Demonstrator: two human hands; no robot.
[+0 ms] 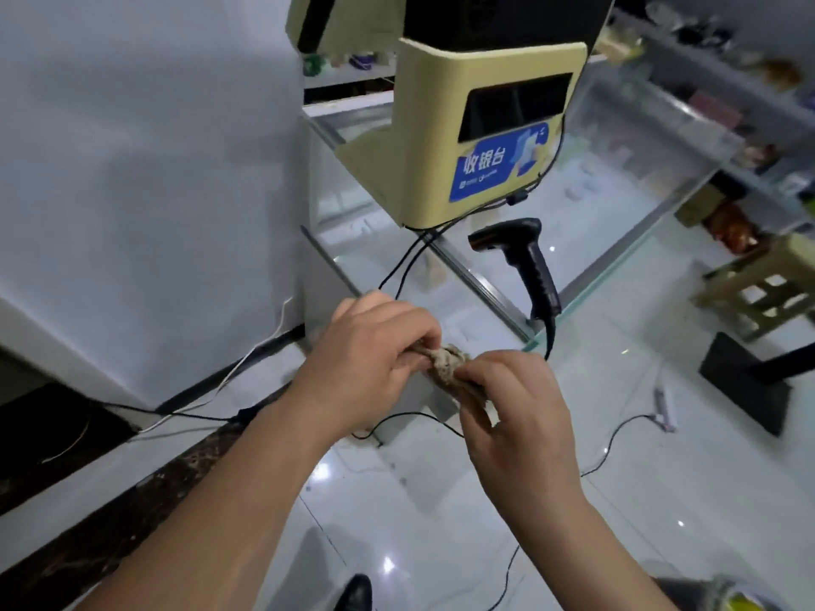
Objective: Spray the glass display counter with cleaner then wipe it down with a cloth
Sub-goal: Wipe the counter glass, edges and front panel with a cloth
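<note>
1. Glass forms the desk [626, 200], which runs from the middle of the scene to the far right. The goods on the shelves under its top show only as blurs.
2. A pale yellow till terminal [476, 138] stands on the desk's left end with a blue sticker [498, 165] on its near face. It covers much of the glass there.
3. A black barcode scanner [527, 262] stands just right of the terminal, close to the desk's near edge, and its lead hangs over that edge.
4. Thin black cables [401, 266] drop from under the terminal and cross the glass toward the hands.
5. A tall white cabinet [145, 191] fills the left side, just beside the desk's left end.
6. A beige stool [767, 284] stands at the right on the glossy pale floor [441, 522], where more leads trail.
7. The cloth [450, 361], brownish and bunched, is held up in the air at the desk's near corner, between the two hands.
8. The left hand [366, 368] has its fingers curled over, and its grip is clamped on the cloth's left end.
9. The right hand [516, 412] pinches the cloth's right end between thumb and fingers, its grip closed tight on it. A flatter fold of the cloth tails out beneath those fingers.
</note>
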